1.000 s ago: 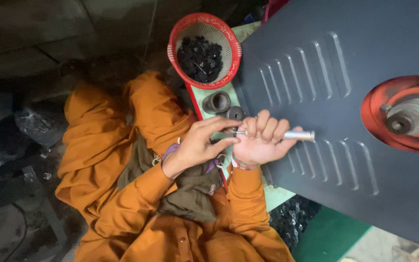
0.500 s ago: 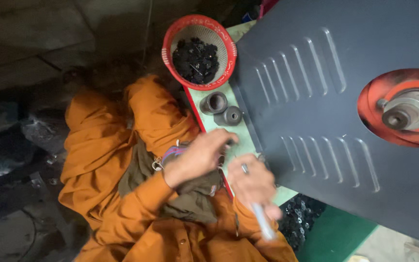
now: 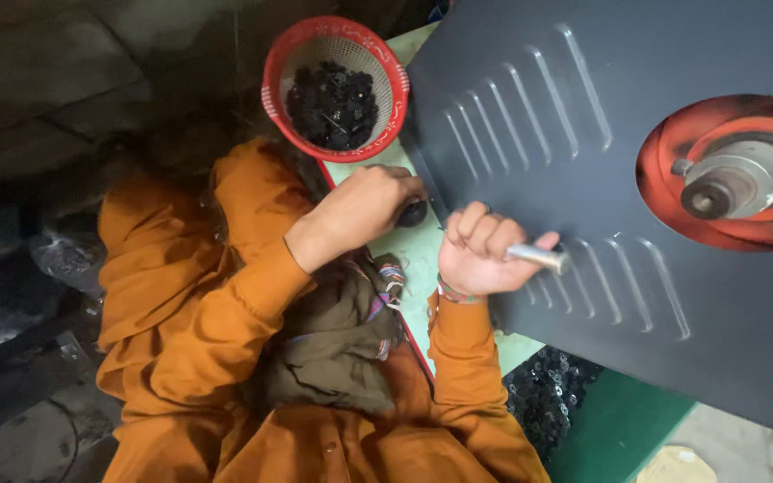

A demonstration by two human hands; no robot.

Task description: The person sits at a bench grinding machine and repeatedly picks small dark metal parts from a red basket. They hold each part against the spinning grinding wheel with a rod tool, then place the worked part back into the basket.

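Workshop: louvred machine housing (image 3: pixel 637 179), parts basket (image 3: pixel 333 85)

surface: pale green bench (image 3: pixel 422 259) | on it: red basket (image 3: pixel 272 89) of black parts; 1 dark round part (image 3: pixel 413 214)

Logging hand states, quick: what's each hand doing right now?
Left hand: closed over a small dark round part.
Right hand: closed, holding a short metal rod.

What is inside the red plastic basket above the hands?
The red plastic mesh basket holds a heap of small black ring-like parts, piled toward its middle. Pale mesh shows around the heap; the basket's bottom under the pile is covered, so how deep the pile goes cannot be seen.
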